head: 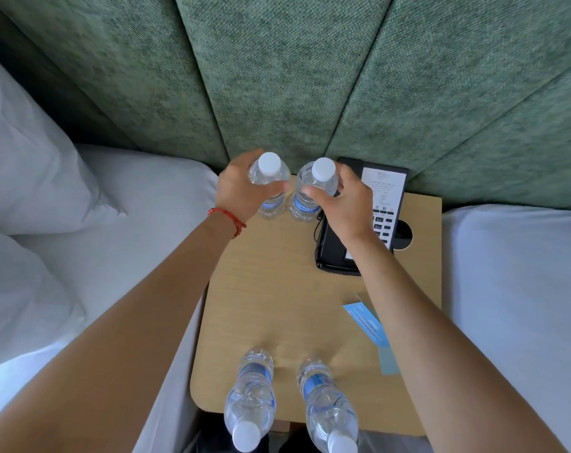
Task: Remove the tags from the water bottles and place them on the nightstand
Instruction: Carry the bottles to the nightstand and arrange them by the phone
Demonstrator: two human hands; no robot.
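My left hand (pixel 238 188) grips a clear water bottle (pixel 268 188) with a white cap near its shoulder. Beside it, my right hand (pixel 346 204) grips a second bottle (pixel 310 194) the same way. Both stand upright at the back of the wooden nightstand (pixel 277 289), close together. Two more bottles, one on the left (pixel 251 393) and one on the right (pixel 326 407), stand at the front edge. Light blue paper tags (pixel 369 325) lie flat on the right part of the nightstand, partly under my right forearm. No tag shows on any bottle neck.
A black hotel phone (pixel 375 217) with a white card and coiled cord sits at the nightstand's back right. A green padded headboard (pixel 294 76) rises behind. A bed with white pillows (pixel 32 191) lies left; another white bed (pixel 513 289) lies right.
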